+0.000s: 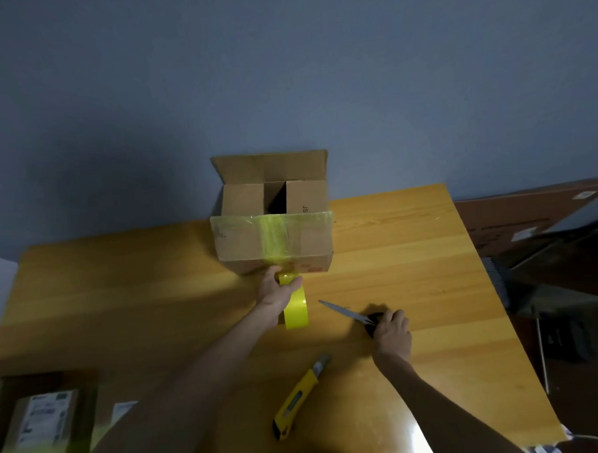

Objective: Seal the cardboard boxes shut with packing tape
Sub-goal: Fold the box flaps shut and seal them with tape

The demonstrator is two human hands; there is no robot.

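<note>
Our left hand (275,290) grips yellow packing-tape roll (296,308) just before brown cardboard box (240,244); right hand (393,331), black-handled scissors (344,313), right of it.

The worktop (122,302) is glossy yellow-orange wood. A cardboard box (243,246) stands at its far edge, top flaps partly open. Just in front of it a roll of yellow tape (296,310) stands on edge, gripped by the left hand (276,290). To the right lie scissors (342,311), their black handle held by the right hand (393,331). Nearer, a yellow utility knife (298,397) lies apart.
</note>
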